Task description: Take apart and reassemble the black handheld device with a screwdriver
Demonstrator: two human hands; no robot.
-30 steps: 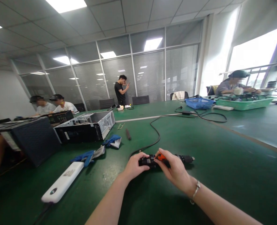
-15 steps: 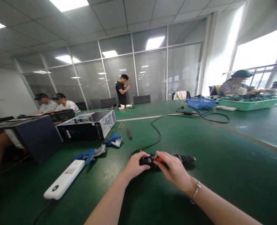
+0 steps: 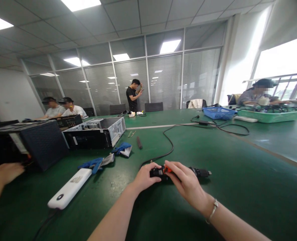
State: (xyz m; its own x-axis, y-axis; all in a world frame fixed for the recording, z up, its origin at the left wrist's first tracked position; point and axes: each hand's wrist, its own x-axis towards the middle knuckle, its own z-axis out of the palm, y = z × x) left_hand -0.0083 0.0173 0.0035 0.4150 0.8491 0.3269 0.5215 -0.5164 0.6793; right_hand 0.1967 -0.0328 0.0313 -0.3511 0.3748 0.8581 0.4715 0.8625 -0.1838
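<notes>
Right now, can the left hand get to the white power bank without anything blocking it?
Probably yes. The left hand grips the black tool, so it must let go first. The table between it and the power bank is bare; the blue gloves lie farther back.

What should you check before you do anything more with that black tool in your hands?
1. Tool held by both hands: ok. The left hand grips the rear of the black power tool; the right hand covers its middle.
2. Tool supported: ok, it lies on the green table.
3. Cord free: ok. The black cord runs loosely away across the table.
4. Plugged in or not: cannot tell; the cord's far end is not clear.
5. Space at the tip: ok, nothing lies beside it.
6. Other people's hands: ok. A co-worker's hand is far to the left.
</notes>
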